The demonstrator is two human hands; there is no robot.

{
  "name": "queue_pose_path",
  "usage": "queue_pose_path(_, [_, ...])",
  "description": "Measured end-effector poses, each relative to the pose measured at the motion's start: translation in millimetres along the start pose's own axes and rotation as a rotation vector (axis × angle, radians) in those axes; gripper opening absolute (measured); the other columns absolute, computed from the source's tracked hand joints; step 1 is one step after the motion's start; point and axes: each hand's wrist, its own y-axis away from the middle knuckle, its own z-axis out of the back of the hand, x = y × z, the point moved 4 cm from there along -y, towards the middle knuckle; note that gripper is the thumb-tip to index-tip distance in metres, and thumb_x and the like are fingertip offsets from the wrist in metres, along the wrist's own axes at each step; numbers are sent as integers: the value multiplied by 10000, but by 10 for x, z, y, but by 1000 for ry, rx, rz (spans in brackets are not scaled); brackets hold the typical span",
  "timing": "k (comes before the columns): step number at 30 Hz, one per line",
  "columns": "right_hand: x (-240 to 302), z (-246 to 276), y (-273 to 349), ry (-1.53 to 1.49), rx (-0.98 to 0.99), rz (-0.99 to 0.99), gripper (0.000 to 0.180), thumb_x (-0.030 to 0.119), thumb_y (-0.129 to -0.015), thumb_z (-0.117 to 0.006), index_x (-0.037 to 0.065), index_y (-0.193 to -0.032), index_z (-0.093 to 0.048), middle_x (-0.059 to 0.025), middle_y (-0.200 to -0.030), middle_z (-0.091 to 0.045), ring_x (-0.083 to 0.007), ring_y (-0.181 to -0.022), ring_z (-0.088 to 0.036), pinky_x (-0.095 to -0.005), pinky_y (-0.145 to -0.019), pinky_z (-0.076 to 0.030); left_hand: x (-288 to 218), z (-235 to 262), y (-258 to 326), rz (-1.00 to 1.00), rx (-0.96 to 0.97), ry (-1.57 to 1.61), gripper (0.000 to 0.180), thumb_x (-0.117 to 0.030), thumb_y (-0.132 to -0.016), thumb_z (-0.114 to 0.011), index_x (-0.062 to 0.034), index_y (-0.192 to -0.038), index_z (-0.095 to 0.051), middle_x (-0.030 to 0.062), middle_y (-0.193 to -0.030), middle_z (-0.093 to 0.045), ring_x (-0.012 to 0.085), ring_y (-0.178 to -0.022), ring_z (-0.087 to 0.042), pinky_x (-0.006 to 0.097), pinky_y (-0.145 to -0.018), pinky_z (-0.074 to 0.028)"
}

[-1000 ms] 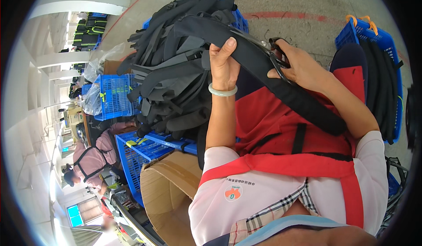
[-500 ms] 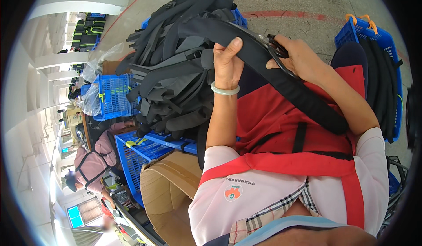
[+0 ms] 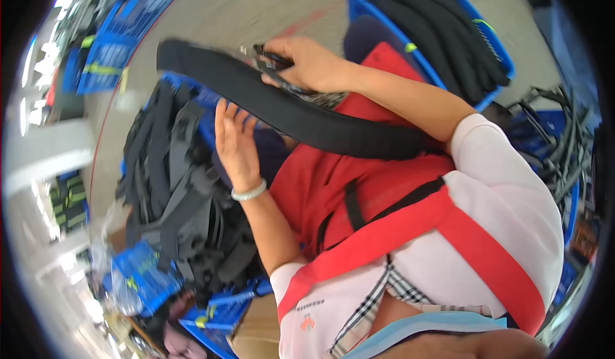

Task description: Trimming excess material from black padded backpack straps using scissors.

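Crowding the left hand [image 3: 236, 142]: black strap [image 3: 288, 106], strap pile [image 3: 179, 192], blue crates [image 3: 442, 25]

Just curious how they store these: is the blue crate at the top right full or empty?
Full, or nearly: the blue crate holds black padded straps piled up to its rim.

The padded strap [image 3: 301, 112] looks matt black cloth; the crate [image 3: 493, 45] glossy blue plastic.

Bare floor [image 3: 256, 13] open ahead, heaped black straps [image 3: 179, 192] crowding left, blue crate [image 3: 448, 32] blocking right
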Motion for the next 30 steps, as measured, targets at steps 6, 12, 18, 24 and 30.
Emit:
queue_pose_path(6, [-883,1865,439,-606,-736,-102,115,85,-863,-645,16,-932,-585,-84,-757,-638,-144,-602,-593,-239,-556,-483,413,-30,98,238,53,-174,320,-122,-940,-593,-11,-1239,-571,83,-1088,-634,155,-876,-606,289,-798,-487])
queue_pose_path(12, [-2245,3106,1738,-608,-1590,-25,98,-10,-841,-643,-19,-905,-570,-157,-823,-657,-270,-696,-677,-330,-612,-573,503,-56,56,272,54,-206,287,-100,-929,-606,-5,-1200,-596,78,-1049,-646,144,-849,-609,265,-774,-492])
queue_pose_path(18, [-3114,2321,2702,-343,-1504,-551,114,33,-863,-623,-20,-926,-545,-140,-794,-663,-204,-618,-639,-300,-525,-531,613,-90,62,311,42,-333,279,-78,-920,-610,8,-1185,-602,84,-1027,-652,131,-833,-602,254,-762,-491])
queue_pose_path(24, [-2953,2484,2262,-145,-1231,-491,194,144,-880,-651,2,-958,-545,-112,-824,-661,-166,-684,-620,-290,-582,-509,661,-49,50,313,43,-493,278,-75,-915,-618,10,-1179,-608,72,-1008,-656,115,-821,-600,241,-746,-486])
queue_pose_path(30, [-2729,3043,2029,853,-981,-669,283,237,-827,-670,41,-1013,-584,-192,-963,-655,-384,-938,-616,-467,-816,-480,689,-25,111,337,45,-588,270,-69,-909,-626,9,-1168,-616,57,-1004,-657,96,-833,-592,225,-727,-479])
